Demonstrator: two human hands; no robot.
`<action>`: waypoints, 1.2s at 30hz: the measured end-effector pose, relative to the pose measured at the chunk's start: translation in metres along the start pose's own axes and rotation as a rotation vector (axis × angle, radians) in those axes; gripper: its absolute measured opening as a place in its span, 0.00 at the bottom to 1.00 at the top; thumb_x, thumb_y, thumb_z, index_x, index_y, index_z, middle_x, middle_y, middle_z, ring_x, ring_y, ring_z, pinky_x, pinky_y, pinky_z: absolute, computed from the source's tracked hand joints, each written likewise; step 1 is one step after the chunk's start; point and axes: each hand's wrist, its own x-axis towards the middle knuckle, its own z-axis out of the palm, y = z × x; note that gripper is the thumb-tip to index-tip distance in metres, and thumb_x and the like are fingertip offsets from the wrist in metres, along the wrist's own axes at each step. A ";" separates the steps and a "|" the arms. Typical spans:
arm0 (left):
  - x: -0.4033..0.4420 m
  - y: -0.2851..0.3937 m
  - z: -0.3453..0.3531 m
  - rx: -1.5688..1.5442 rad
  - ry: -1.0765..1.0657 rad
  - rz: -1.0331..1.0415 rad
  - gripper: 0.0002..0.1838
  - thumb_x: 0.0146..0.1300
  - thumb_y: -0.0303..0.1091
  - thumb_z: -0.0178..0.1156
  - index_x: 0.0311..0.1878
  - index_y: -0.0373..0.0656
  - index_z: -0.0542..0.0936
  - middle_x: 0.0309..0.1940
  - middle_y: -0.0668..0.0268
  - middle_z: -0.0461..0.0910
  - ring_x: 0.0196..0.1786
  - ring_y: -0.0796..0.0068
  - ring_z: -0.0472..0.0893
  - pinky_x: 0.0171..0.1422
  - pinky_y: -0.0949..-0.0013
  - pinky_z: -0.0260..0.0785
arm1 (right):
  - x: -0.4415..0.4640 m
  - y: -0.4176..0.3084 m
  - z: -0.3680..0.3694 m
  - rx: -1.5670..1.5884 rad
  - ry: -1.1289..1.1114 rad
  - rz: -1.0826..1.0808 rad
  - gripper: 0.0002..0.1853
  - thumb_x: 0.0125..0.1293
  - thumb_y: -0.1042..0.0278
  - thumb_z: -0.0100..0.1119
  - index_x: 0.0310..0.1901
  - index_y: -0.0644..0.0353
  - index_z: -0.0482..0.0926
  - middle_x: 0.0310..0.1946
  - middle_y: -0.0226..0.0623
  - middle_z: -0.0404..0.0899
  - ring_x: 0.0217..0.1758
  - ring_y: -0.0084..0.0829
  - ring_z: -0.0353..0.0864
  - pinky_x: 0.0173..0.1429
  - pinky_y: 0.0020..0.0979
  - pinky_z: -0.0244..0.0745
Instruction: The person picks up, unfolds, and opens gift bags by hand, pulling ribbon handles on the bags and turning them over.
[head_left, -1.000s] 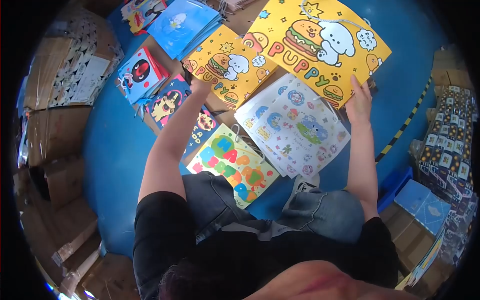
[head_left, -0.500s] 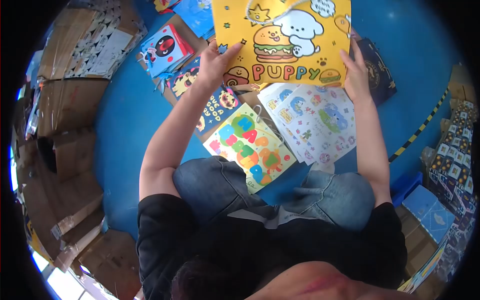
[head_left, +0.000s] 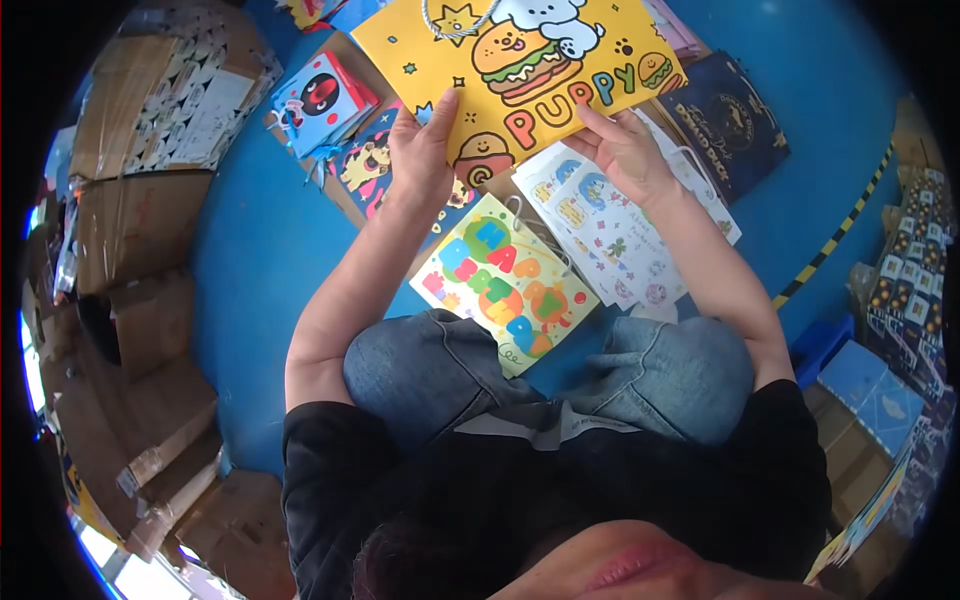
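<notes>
Between my hands is a yellow paper gift bag [head_left: 545, 85] with a burger, a white dog and the word PUPPY on it, tilted so its right side is higher. My left hand [head_left: 425, 150] grips its lower left edge, thumb on the front. At the bottom edge my right hand [head_left: 625, 150] pinches it, fingers partly behind. Below lies a pale yellow birthday gift bag [head_left: 500, 285] with colourful letters. White bags with small cartoon prints [head_left: 625, 235] lie under my right forearm. A dark bag with pug pictures [head_left: 365, 165] is partly hidden behind my left hand.
Blue and red bags [head_left: 325, 95] are stacked at the upper left, a navy Donald Duck bag [head_left: 735, 125] at the upper right. Cardboard boxes [head_left: 140, 230] line the left side. Yellow-black tape [head_left: 835, 235] crosses the blue floor [head_left: 260, 300] near packed goods [head_left: 910, 270].
The yellow bag has moved left and tilted, its right side rising. My right hand has shifted left from its right edge to the bottom edge, uncovering more of the navy bag.
</notes>
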 end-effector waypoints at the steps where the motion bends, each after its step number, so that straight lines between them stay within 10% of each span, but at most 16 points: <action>1: -0.001 -0.001 0.000 0.011 -0.002 -0.001 0.13 0.68 0.29 0.56 0.54 0.39 0.73 0.49 0.60 0.80 0.49 0.69 0.82 0.52 0.64 0.79 | -0.001 0.001 -0.001 -0.031 0.029 -0.014 0.14 0.70 0.67 0.56 0.55 0.55 0.74 0.50 0.30 0.79 0.53 0.27 0.79 0.60 0.33 0.76; 26: 0.001 -0.008 -0.006 0.197 -0.002 0.003 0.21 0.65 0.32 0.62 0.56 0.32 0.69 0.53 0.54 0.76 0.51 0.65 0.81 0.52 0.67 0.77 | -0.018 -0.015 0.001 -0.241 0.087 -0.213 0.12 0.72 0.65 0.52 0.51 0.63 0.74 0.46 0.36 0.81 0.45 0.29 0.84 0.50 0.31 0.83; 30: 0.026 0.025 -0.020 1.221 0.231 0.792 0.42 0.56 0.34 0.69 0.67 0.28 0.55 0.65 0.41 0.59 0.69 0.46 0.58 0.73 0.54 0.50 | -0.018 -0.020 0.000 -0.268 0.042 -0.170 0.12 0.72 0.66 0.52 0.51 0.64 0.74 0.46 0.37 0.81 0.44 0.28 0.84 0.49 0.30 0.83; 32: 0.043 0.041 -0.028 1.394 0.252 1.062 0.37 0.61 0.40 0.66 0.68 0.35 0.61 0.64 0.48 0.63 0.67 0.56 0.66 0.68 0.58 0.60 | -0.020 -0.022 -0.001 -0.296 0.004 -0.124 0.13 0.72 0.66 0.52 0.53 0.65 0.74 0.46 0.37 0.81 0.43 0.27 0.84 0.48 0.29 0.82; 34: 0.039 0.060 -0.010 1.062 0.083 0.423 0.28 0.59 0.37 0.65 0.60 0.34 0.70 0.56 0.48 0.72 0.61 0.54 0.71 0.62 0.60 0.64 | -0.020 -0.023 0.001 -0.410 -0.018 -0.084 0.14 0.72 0.65 0.52 0.54 0.64 0.74 0.46 0.36 0.81 0.43 0.25 0.83 0.48 0.27 0.82; 36: 0.037 0.065 -0.005 1.061 0.046 0.388 0.24 0.59 0.38 0.65 0.56 0.36 0.74 0.50 0.50 0.77 0.53 0.55 0.77 0.56 0.62 0.69 | -0.017 -0.019 -0.001 -0.427 -0.007 -0.079 0.15 0.72 0.65 0.52 0.54 0.64 0.74 0.45 0.35 0.81 0.43 0.24 0.83 0.47 0.25 0.81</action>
